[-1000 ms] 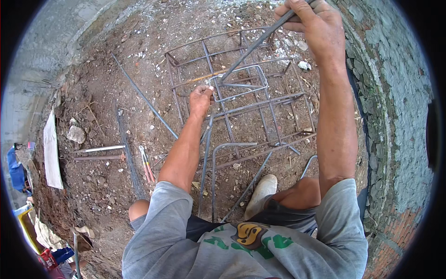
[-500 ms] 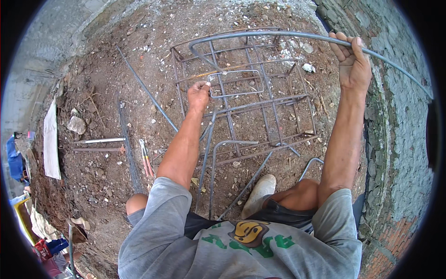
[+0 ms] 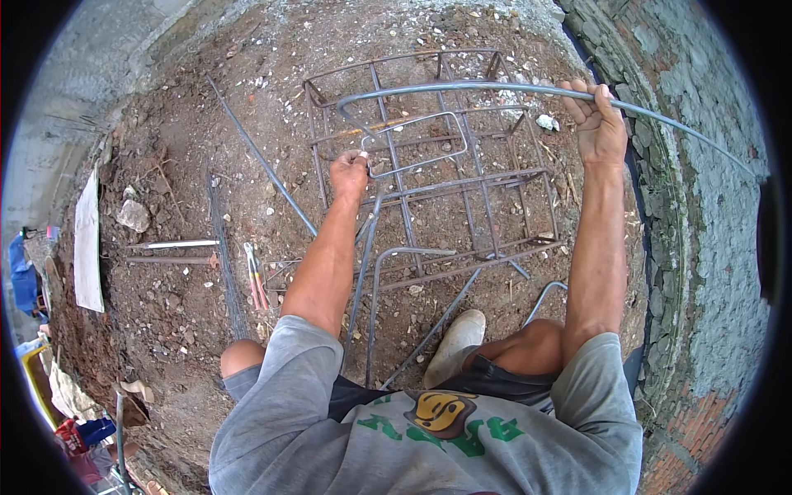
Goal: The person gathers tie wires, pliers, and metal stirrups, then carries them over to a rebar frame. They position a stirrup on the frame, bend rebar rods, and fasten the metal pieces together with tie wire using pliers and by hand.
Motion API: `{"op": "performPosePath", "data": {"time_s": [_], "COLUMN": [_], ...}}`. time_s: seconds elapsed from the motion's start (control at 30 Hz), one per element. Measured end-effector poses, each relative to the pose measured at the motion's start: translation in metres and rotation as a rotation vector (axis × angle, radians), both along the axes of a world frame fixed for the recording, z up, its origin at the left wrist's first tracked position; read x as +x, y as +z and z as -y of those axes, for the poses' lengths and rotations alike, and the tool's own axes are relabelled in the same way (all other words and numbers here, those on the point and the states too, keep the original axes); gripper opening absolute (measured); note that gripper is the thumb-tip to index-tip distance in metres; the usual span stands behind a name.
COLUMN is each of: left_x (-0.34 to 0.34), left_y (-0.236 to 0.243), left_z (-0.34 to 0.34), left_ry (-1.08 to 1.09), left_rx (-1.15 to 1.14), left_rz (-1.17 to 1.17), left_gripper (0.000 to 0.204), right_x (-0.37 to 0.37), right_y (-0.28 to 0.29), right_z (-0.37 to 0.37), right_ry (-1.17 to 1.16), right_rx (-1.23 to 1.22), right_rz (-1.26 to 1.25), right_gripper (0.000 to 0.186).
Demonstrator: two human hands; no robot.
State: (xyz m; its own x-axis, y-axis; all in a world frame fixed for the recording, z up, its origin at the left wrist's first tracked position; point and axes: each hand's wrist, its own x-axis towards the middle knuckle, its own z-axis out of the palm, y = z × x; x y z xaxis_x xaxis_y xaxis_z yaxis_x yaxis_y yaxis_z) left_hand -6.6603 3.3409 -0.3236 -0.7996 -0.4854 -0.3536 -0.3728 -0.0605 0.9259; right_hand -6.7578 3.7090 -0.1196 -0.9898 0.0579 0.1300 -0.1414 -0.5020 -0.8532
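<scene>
My left hand (image 3: 349,175) is closed in a pinch on the left corner of a thin rectangular steel stirrup (image 3: 459,132). The stirrup hangs tilted over a rusty rebar cage (image 3: 407,216) lying on the soil. Farther to the right, my right hand (image 3: 598,124) grips a long grey steel bar (image 3: 478,86), thumb on one side and fingers on the other. That bar runs across above the cage's far part. Its left end bends back toward the stirrup; whether the two touch I cannot tell.
Left of the cage lie pliers (image 3: 254,280), a bundle of thin wire (image 3: 229,272), a straight rod (image 3: 260,157) and a rock (image 3: 133,215). Bent bars (image 3: 375,289) rest near my shoe (image 3: 456,346). A rough wall (image 3: 718,247) rises along the right side.
My right hand has moved left and nearer to me, bringing the long bar with it. The stirrup in my left hand has tilted, its far right corner now farther away.
</scene>
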Motion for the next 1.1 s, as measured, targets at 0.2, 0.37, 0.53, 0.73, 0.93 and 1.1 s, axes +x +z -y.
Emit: {"op": "performPosePath", "data": {"time_s": [0.2,0.37,0.53,0.73,0.93,1.1], "left_x": [0.001,0.003,0.0,0.003,0.002,-0.001], "left_y": [0.004,0.004,0.01,0.022,0.03,0.031], "left_z": [0.001,0.0,-0.008,-0.013,-0.015,-0.014], "left_ry": [-0.008,0.0,-0.054,-0.017,-0.071,-0.1], "left_rx": [-0.022,-0.001,-0.001,0.079,0.095,0.114], "left_rz": [-0.021,-0.054,-0.122,-0.079,-0.054,-0.033], "left_gripper": [0.018,0.017,0.017,0.015,0.03,0.033], "right_x": [0.005,0.014,0.026,0.037,0.046,0.047], "right_y": [0.006,0.02,0.04,0.055,0.049,0.044], "right_z": [0.014,0.057,0.12,0.18,0.21,0.216], "right_ry": [0.068,0.087,0.132,0.242,0.214,0.264], "right_rx": [0.156,0.323,0.646,1.17,1.193,1.277], "right_rz": [-0.028,-0.061,-0.25,-0.376,-0.518,-0.436], "right_gripper": [0.019,0.02,0.021,0.019,0.022,0.024]}}
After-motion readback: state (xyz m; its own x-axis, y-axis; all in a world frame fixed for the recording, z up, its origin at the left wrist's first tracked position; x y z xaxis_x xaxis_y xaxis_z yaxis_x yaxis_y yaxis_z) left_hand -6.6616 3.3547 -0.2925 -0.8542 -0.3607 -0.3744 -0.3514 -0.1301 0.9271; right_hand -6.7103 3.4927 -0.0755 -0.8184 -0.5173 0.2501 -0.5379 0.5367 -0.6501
